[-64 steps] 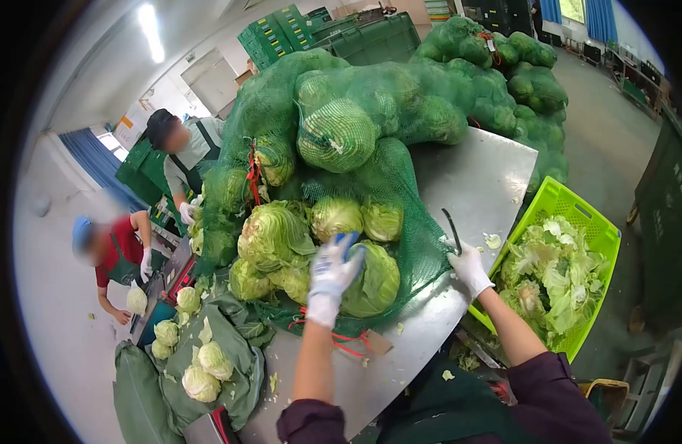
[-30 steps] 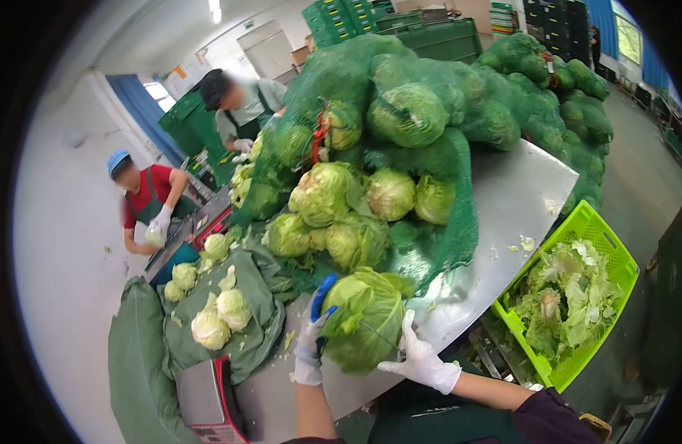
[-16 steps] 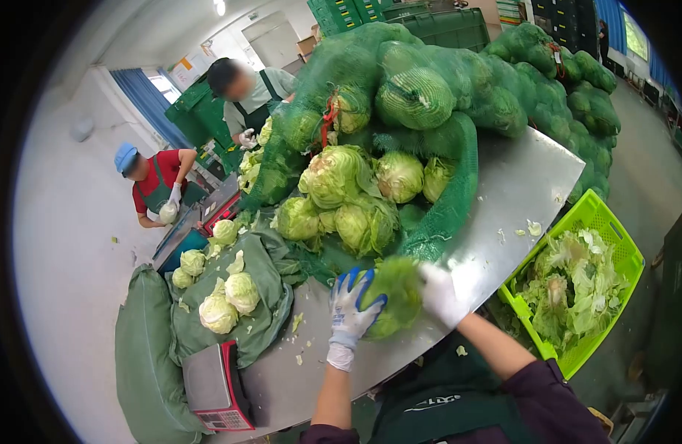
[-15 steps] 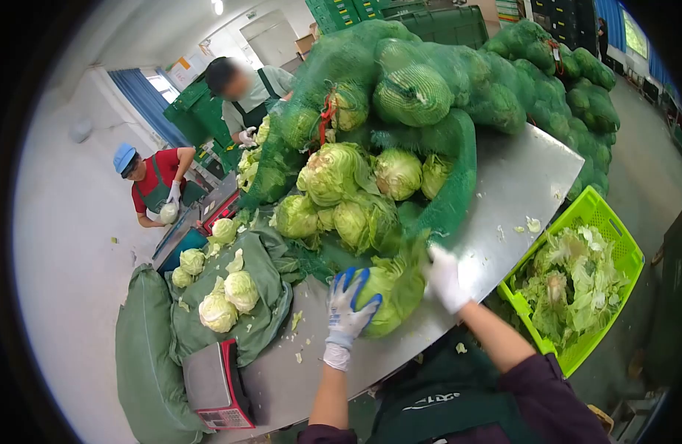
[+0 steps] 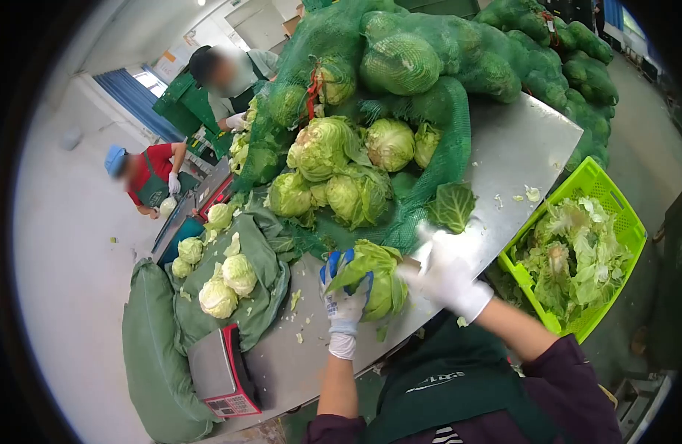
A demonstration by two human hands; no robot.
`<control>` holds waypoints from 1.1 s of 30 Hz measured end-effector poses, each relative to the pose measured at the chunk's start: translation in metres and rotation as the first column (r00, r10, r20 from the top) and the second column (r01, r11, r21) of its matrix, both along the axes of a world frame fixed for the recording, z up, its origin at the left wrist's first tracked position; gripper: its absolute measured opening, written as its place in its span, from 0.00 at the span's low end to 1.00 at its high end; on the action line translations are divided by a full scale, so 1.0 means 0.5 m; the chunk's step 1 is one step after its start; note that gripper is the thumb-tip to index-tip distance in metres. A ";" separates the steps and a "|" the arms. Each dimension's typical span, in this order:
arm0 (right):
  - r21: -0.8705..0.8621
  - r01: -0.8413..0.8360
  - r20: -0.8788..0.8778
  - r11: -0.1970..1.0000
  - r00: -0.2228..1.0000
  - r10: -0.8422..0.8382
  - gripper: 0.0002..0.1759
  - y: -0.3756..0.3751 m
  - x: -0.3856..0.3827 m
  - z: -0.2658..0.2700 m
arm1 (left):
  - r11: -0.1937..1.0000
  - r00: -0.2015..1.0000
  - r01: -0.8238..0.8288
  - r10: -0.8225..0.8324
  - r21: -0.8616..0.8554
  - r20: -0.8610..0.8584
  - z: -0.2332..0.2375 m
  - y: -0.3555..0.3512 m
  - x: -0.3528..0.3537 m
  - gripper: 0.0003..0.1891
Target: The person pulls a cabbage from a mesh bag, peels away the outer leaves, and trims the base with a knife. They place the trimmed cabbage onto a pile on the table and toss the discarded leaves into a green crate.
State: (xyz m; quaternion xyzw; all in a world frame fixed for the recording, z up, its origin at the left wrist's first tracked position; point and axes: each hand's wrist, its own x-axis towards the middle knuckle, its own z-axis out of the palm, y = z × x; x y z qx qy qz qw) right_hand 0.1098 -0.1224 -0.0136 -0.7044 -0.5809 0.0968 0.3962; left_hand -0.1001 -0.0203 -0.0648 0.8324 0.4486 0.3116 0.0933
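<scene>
A green cabbage (image 5: pixel 382 285) with a loosened outer leaf rests near the front edge of the metal table (image 5: pixel 515 159). My left hand (image 5: pixel 344 296), in a white and blue glove, grips its left side. My right hand (image 5: pixel 446 275), white-gloved and smeared by motion, is at the cabbage's right side; its fingers are too blurred to read. A dark green leaf (image 5: pixel 453 206) lies flat beyond my right hand. Behind the cabbage, an open green net bag (image 5: pixel 458 140) holds several cabbages (image 5: pixel 356 196).
A lime green crate (image 5: pixel 622 222) of leaves stands at the right. Trimmed cabbages (image 5: pixel 218 297) lie on green cloth at the left, near a red-edged scale (image 5: pixel 214 370). Full net bags (image 5: pixel 496 66) are piled behind. Two people (image 5: pixel 157 174) (image 5: pixel 234 78) work at the far left.
The dark green leaf has come off the cabbage and now lies on the table near the net. The cabbage has turned in my left hand, and my right hand has blurred, shifting slightly.
</scene>
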 end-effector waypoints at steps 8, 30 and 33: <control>0.083 -0.018 0.011 0.996 1.000 0.017 0.20 0.126 -0.047 -0.228 | 0.999 0.994 0.001 -0.005 0.034 0.108 0.003 0.004 0.002 0.29; -0.339 -0.236 -0.079 0.911 0.972 0.223 0.14 0.022 -0.038 -0.150 | 0.992 0.937 0.071 -0.030 -0.104 0.349 -0.022 -0.034 -0.048 0.33; -0.392 -0.217 -0.186 0.894 0.970 0.154 0.10 0.010 -0.075 -0.145 | 1.000 0.986 -0.020 0.017 0.014 0.164 -0.001 -0.068 -0.021 0.33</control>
